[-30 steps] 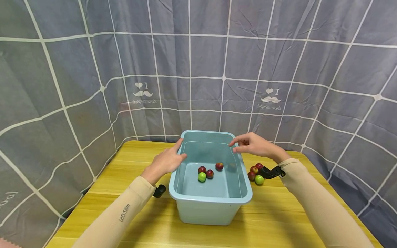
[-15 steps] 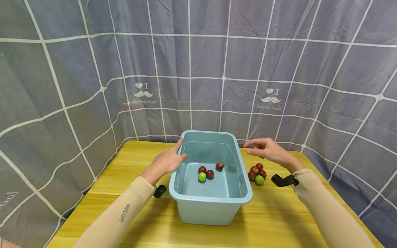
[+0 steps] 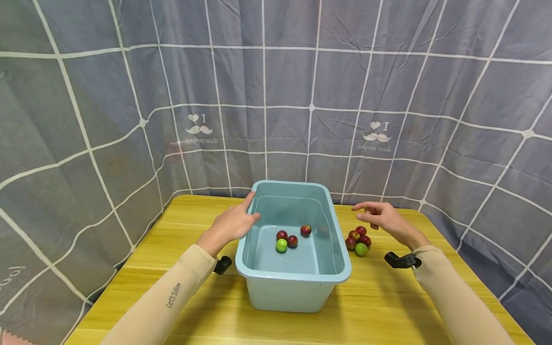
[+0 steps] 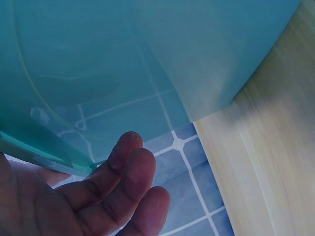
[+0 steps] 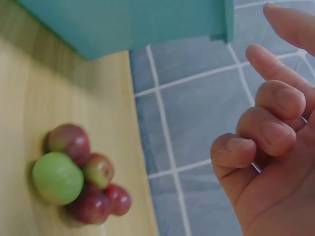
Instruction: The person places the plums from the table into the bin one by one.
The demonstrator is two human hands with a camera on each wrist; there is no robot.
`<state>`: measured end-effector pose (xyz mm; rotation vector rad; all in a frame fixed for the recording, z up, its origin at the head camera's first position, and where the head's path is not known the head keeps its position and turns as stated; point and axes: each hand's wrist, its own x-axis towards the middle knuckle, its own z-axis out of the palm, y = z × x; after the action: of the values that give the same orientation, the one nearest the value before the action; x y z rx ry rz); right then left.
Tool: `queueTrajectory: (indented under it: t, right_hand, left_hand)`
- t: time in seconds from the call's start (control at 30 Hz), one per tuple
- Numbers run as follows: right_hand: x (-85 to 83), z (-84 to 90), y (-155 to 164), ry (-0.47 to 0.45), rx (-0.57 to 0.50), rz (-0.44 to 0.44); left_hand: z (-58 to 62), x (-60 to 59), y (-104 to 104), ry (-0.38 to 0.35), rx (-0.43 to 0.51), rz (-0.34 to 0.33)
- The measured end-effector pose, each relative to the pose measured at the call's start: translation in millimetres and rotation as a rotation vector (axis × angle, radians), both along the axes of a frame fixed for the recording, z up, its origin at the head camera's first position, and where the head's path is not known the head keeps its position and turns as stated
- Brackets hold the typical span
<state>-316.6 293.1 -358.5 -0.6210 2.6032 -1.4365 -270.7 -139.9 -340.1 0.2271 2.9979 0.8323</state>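
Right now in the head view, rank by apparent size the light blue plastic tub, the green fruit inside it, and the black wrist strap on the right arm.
1. Light blue plastic tub, largest by far.
2. Black wrist strap.
3. Green fruit, smallest, though it sits slightly farther from the camera.

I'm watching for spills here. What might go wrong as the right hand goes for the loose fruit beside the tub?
The fruit pile lies loose on the table; a nudge from the right hand may send round pieces rolling off. The left hand only rests on the tub rim, so a bump might shift it.
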Motion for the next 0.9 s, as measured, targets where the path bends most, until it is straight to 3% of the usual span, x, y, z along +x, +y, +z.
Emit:
queueTrajectory:
  t: [0.6, 0.9]
  right_hand:
    - [-5.2, -50.7, 28, -0.099, -0.086, -0.106]
    - [-6.7, -73.5, 38, -0.098, -0.108, -0.141]
  left_hand:
    - [-2.0, -1.6, 0, -0.005, -0.01, 0.006]
    - [-1.0, -1.4, 0, 0.001, -0.013, 0.005]
